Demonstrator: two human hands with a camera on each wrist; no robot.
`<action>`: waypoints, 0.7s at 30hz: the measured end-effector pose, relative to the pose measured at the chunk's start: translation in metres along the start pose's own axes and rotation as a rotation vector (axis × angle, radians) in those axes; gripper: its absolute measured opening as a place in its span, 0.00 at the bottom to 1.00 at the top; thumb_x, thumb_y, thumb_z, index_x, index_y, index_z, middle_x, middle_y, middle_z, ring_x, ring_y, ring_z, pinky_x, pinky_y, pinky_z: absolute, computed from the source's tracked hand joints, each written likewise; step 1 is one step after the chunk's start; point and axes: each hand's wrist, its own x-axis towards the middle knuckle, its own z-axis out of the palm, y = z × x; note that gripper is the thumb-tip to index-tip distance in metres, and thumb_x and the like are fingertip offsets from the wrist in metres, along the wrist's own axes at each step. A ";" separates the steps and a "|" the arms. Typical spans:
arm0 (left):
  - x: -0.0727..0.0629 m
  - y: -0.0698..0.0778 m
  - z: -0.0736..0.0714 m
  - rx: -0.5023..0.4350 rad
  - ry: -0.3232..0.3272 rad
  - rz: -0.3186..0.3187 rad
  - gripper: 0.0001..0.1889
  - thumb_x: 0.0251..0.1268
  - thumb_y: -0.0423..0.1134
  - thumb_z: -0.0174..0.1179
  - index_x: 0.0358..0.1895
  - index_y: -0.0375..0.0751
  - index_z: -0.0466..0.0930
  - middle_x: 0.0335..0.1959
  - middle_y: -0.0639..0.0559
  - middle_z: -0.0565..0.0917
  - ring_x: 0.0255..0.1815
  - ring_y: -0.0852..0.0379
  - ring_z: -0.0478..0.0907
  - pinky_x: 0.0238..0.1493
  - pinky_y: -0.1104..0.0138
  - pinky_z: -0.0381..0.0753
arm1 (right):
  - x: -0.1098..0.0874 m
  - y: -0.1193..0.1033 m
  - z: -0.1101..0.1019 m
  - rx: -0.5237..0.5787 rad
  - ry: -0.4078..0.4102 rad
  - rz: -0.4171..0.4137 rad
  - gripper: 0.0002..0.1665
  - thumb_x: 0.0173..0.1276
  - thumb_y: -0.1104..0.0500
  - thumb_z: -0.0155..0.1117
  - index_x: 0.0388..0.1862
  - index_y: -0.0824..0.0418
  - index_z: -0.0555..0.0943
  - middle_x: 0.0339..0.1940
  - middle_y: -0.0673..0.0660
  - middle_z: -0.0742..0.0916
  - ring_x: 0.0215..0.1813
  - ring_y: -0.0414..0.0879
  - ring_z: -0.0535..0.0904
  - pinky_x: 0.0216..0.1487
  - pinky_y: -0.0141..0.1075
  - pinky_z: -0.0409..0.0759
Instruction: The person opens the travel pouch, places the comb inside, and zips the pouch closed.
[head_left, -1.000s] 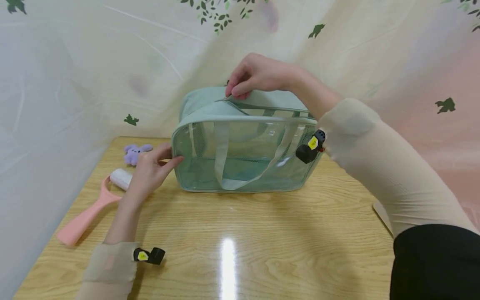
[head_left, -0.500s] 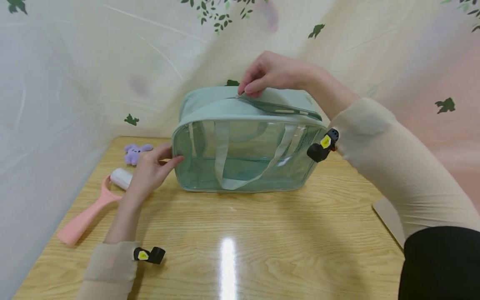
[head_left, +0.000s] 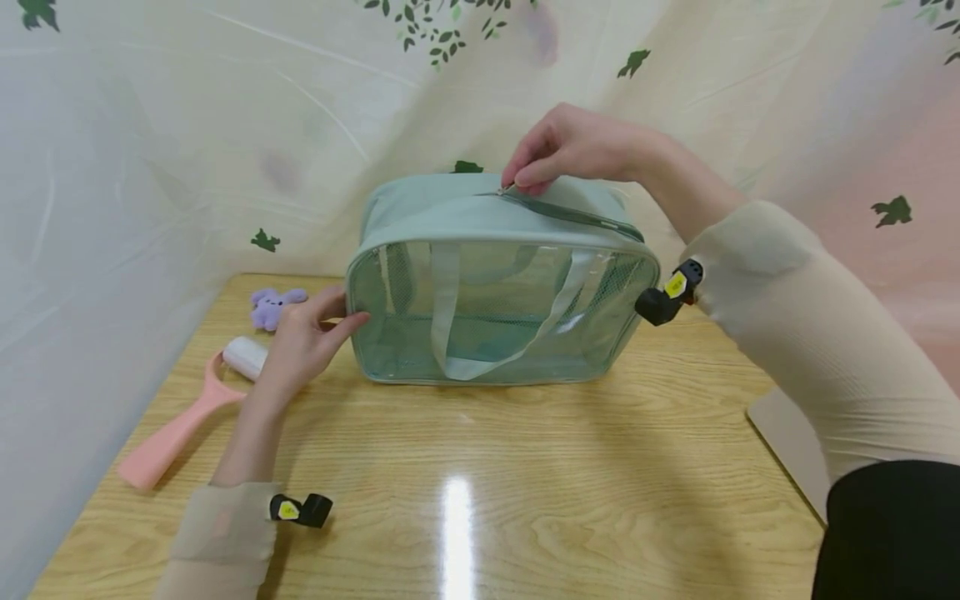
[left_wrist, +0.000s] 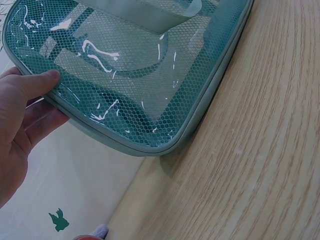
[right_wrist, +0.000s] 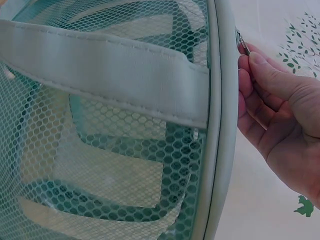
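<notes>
A mint-green bag (head_left: 480,218) with clear front panel, mesh and a strap handle (head_left: 446,308) stands upright on the table. Along its top runs a zipper, closed on the left, with a gap (head_left: 577,217) towards the right end. My right hand (head_left: 573,146) pinches the metal zipper pull (right_wrist: 244,46) between thumb and fingers, above the middle of the top. At the bag's left edge my left hand (head_left: 307,333) grips the side, thumb (left_wrist: 42,82) on the front panel and fingers behind the rim.
Left of the bag lie a purple plush toy (head_left: 273,308), a white roll (head_left: 245,358) and a pink Y-shaped handle (head_left: 176,429). A pale flat object (head_left: 787,442) sits at the table's right edge, partly behind the right arm. A leaf-printed curtain (head_left: 315,108) hangs behind.
My right hand has drawn the zipper pull rightward along the bag's top, and the gap has become shorter and narrower. The left hand keeps its hold on the side.
</notes>
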 end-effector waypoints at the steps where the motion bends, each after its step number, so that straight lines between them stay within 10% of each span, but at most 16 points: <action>1: 0.000 0.000 0.000 0.000 0.001 -0.001 0.16 0.68 0.30 0.67 0.58 0.40 0.84 0.48 0.40 0.91 0.46 0.85 0.79 0.40 0.86 0.81 | -0.001 0.001 -0.001 0.000 0.000 0.004 0.13 0.78 0.57 0.62 0.53 0.58 0.89 0.41 0.46 0.91 0.44 0.40 0.86 0.50 0.27 0.85; 14: -0.001 0.000 -0.001 0.008 0.002 -0.002 0.16 0.67 0.30 0.68 0.57 0.39 0.84 0.47 0.41 0.91 0.45 0.85 0.79 0.39 0.85 0.81 | -0.019 0.013 -0.006 0.007 -0.003 0.070 0.14 0.79 0.58 0.60 0.56 0.59 0.87 0.48 0.48 0.90 0.47 0.40 0.85 0.52 0.25 0.84; 21: -0.001 0.001 0.000 0.019 -0.008 -0.005 0.17 0.68 0.31 0.68 0.58 0.40 0.84 0.48 0.42 0.91 0.46 0.57 0.89 0.40 0.85 0.82 | -0.029 0.027 -0.008 0.042 0.011 0.068 0.14 0.78 0.58 0.61 0.56 0.60 0.87 0.47 0.46 0.90 0.46 0.40 0.85 0.51 0.25 0.84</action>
